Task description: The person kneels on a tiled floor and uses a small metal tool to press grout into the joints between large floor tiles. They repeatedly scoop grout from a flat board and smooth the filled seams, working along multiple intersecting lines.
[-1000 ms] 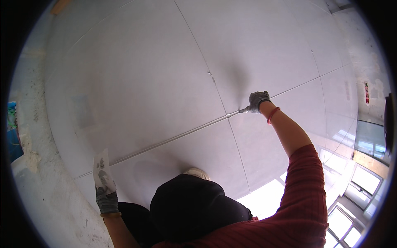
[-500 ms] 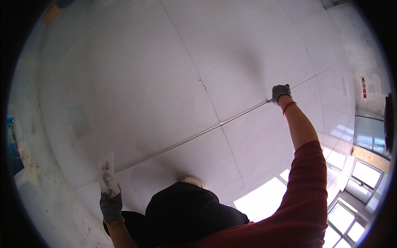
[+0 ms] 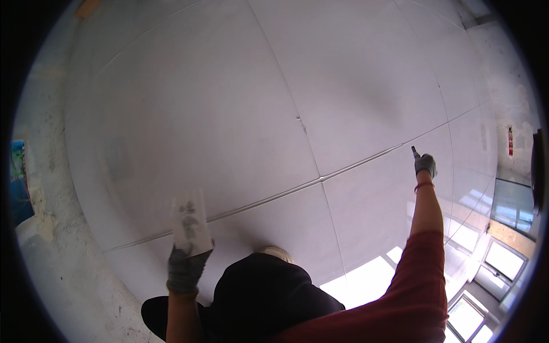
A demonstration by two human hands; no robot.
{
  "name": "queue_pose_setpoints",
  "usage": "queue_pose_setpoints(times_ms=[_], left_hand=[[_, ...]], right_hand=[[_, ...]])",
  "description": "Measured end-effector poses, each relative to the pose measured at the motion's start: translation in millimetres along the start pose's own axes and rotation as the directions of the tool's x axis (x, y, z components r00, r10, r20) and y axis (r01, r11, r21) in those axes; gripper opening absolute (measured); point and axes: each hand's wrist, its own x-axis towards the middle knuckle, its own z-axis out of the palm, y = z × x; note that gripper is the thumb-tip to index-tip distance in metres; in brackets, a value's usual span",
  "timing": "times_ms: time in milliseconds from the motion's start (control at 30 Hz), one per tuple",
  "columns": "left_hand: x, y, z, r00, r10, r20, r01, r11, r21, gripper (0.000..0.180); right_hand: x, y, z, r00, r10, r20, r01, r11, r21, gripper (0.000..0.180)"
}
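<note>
My left hand, in a grey glove, grips a flat whitish board by its lower end. Dark grey smudges mark the board, and motion blurs its upper end. On the right, my gloved right hand is closed round a short, narrow dark tool; its exact kind is too small to make out. The tool's tip appears a little below a long seam that crosses the pale panelled surface. A thicker, ridged band follows the seam from the left to near the tool.
A second seam crosses the long one, with a small chipped spot along it. A black cap fills the lower middle. Rough walls border both sides. Windows stand at the lower right, and a blue thing at the far left.
My right hand has moved right and down with the tool, away from the seam. My left hand and the board have shifted right and slightly up. The whole view has shifted a little.
</note>
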Motion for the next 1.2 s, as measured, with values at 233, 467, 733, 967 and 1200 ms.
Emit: queue_pose_setpoints(times_ms=[233, 467, 733, 967, 1200], left_hand=[[24, -53, 7, 0.989, -0.106, 0.104, 0.113, 0.991, -0.07, 0.068], [7, -59, 16, 0.979, 0.039, 0.198, -0.014, 0.992, -0.124, 0.064], [-14, -73, 12, 0.978, 0.142, 0.152, -0.132, 0.989, -0.072, 0.041], [-24, -74, 2, 0.975, 0.185, 0.119, -0.179, 0.982, -0.065, 0.04], [-24, -13, -2, 0.95, 0.29, 0.114, -0.198, 0.843, -0.501, 0.054]], right_hand=[[-209, -125, -31, 0.67, -0.641, 0.374, -0.061, 0.455, 0.888, 0.03], [-405, -222, -156, 0.115, -0.992, -0.043, 0.373, 0.003, 0.928, 0.028], [-424, -204, -163, 0.052, -0.973, 0.223, 0.292, 0.229, 0.929, 0.045], [-419, -191, -164, -0.212, -0.967, 0.138, 0.681, -0.045, 0.73, 0.022], [-484, -181, -280, 0.155, -0.977, 0.143, 0.987, 0.149, -0.054, 0.014]])
